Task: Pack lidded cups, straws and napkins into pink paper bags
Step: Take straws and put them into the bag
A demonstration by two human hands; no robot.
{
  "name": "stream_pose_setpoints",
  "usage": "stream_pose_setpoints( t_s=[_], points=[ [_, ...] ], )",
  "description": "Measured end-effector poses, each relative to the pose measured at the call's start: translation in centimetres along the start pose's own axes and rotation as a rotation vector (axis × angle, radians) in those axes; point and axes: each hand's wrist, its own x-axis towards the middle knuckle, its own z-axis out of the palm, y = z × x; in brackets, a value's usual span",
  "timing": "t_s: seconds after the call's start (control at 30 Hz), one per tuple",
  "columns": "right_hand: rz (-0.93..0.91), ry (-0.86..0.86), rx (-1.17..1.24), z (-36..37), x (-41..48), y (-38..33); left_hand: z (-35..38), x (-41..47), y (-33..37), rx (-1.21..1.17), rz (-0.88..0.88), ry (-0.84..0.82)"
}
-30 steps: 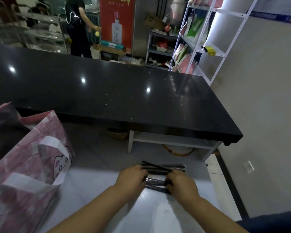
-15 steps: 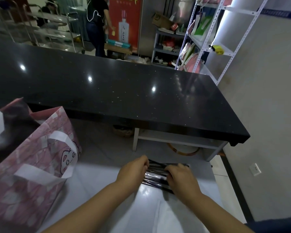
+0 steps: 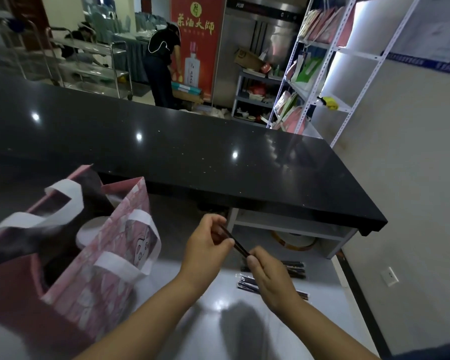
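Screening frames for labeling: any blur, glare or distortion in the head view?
Head view: pink bag motion-smeared at left; straw, pinched by left hand and right hand, reasonably sharp; point glare on black counter; soft shadow on white table; wide-angle lens tilts the shelf rack.

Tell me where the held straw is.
Low centre of the head view: the straw is pinched between the left hand and right hand, above the pile, right of the bag.

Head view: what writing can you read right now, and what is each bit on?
"茶油大師": gold characters on the red banner.
Smaller line under it and the pictured bottle's label: too small.
Mark atop the steel fridge: blurred.
Blue strip on the right wall: blurred.
Pink paper bag: cartoon only, no text readable.
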Motion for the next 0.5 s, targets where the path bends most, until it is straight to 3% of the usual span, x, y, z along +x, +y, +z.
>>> stream_pose_setpoints(
  t_s=[0.13,0.37,0.43,0.5],
  points=[
    [-0.079,0.084,0.088,1.2,0.3,-4.4,-4.0,-0.7,3.0,-0.029,0.099,0.062],
    [-0.323,0.174,-0.144,3.2,3.1,-13.7,-13.3,-1.0,7.5,0.042,0.194,0.169],
    [-0.235,0.092,-0.106,3.7,4.1,-17.1,-17.1,-0.7,7.9,0.207,0.210,0.239],
    [-0.076,-0.060,-0.018,4.0,5.2,-20.1,-21.0,-0.6,7.8,0.636,0.275,0.289]
  ],
)
